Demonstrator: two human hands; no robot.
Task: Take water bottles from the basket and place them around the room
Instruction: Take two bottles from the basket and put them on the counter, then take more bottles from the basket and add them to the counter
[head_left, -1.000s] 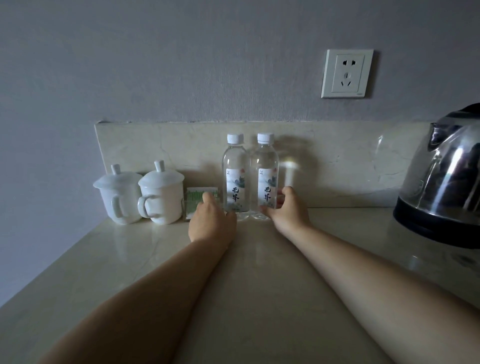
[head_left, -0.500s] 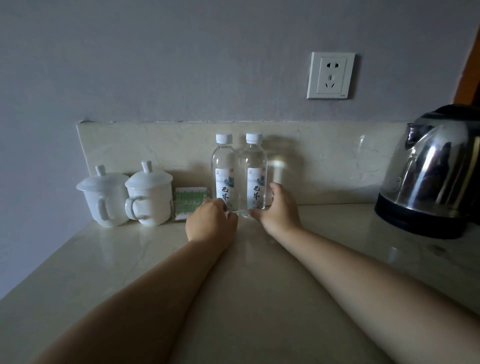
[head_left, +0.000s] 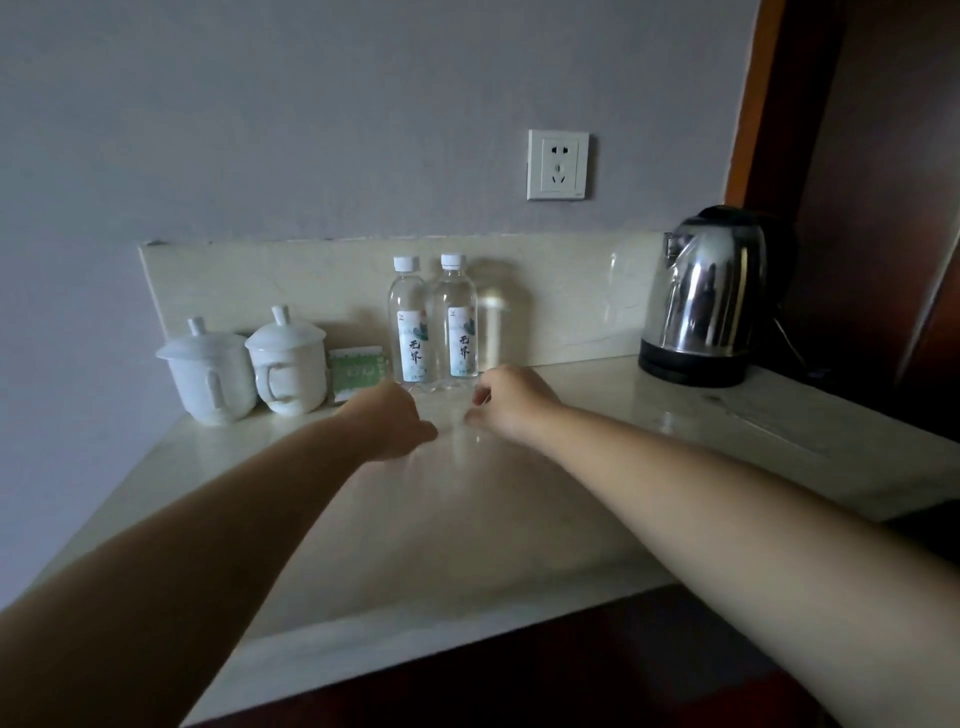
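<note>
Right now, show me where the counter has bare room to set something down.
Bare counter lies between the right water bottle and the kettle, and along the whole front edge under the arms. The back left is crowded: two lidded cups, a green packet, then the left water bottle, close together.

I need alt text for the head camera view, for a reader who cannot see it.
Two water bottles stand upright side by side against the backsplash of a pale marble counter, with the left hand and right hand just in front of them, holding nothing. Two lidded white mugs stand at left, a steel kettle at right.
</note>
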